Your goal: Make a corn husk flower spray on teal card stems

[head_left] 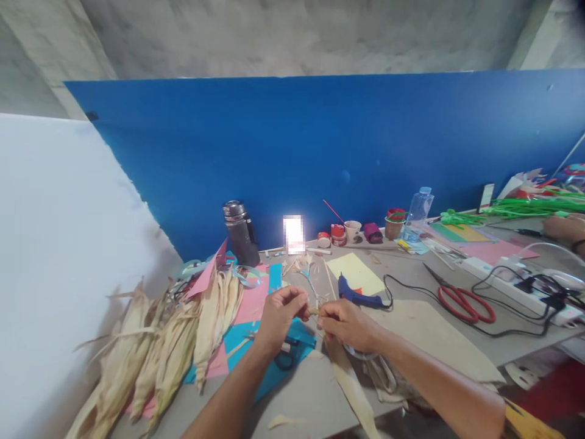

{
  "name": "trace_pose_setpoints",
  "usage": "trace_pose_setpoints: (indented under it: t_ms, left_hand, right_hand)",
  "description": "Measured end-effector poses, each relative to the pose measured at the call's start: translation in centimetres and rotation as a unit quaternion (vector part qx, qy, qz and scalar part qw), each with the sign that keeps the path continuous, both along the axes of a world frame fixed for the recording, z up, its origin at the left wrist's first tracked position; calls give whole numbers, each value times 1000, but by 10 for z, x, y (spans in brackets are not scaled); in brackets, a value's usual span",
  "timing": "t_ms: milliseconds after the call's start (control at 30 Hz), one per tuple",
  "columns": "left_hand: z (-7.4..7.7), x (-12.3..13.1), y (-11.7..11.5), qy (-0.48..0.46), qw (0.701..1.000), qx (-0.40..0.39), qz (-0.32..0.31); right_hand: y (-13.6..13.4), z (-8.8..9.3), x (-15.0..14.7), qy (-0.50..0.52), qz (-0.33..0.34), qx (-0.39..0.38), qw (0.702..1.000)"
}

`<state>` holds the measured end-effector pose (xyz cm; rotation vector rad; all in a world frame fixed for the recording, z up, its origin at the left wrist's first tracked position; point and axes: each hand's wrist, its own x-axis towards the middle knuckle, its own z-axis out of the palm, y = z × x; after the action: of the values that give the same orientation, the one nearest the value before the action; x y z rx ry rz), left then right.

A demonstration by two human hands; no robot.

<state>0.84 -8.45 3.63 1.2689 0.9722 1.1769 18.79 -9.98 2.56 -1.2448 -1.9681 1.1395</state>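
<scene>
Over the middle of the table, my left hand (287, 308) and my right hand (345, 323) nearly meet, fingers pinched. A small tan piece of corn husk (313, 311) shows between the fingertips of both hands. Below my right hand a long pale husk strip (351, 387) runs down toward the front edge; whether it joins the small piece is hidden. Dark-handled scissors (284, 361) lie under my left wrist on blue paper (260, 381). Just beyond my right hand rests a blue glue gun (359, 296), near yellow paper (356, 272).
Bundles of dried corn husks (159, 347) cover the left side. A dark thermos (241, 235) stands behind them. Red-handled scissors (464, 302), a power strip (507, 286) with cables and a plastic bottle (417, 213) are at right. Another person's hand (564, 227) is at the far right.
</scene>
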Motion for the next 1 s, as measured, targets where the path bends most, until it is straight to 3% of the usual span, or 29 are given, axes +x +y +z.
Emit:
trace_pose_setpoints:
  t_ms: [200, 300, 367, 467, 567, 633, 800, 933, 1000]
  left_hand:
    - [-4, -2, 3, -6, 1000, -24, -17]
    - [-3, -2, 3, 18, 1000, -2, 24]
    - [-3, -1, 1, 53, 996, 44, 60]
    - [-3, 2, -6, 127, 970, 192, 83]
    - [-3, 3, -13, 185, 918, 342, 72]
    - [-4, 2, -15, 206, 894, 392, 70]
    - [-14, -5, -9, 245, 861, 444, 42]
    - [-26, -6, -4, 281, 836, 472, 14]
    - [-28, -5, -3, 285, 834, 471, 8]
  right_hand:
    - [1, 2, 1, 10, -43, 19, 999]
    - [5, 0, 3, 49, -94, 30, 994]
    - [11, -2, 4, 117, -141, 23, 983]
    - [19, -1, 5, 280, -187, -38, 941]
    - [23, 1, 4, 410, -178, -138, 884]
    - [24, 3, 4, 430, -162, -190, 868]
    - [24, 3, 9, 381, -162, -198, 889]
    - [25, 9, 15, 473, -131, -246, 836]
    - [25, 11, 15, 504, -121, -234, 822]
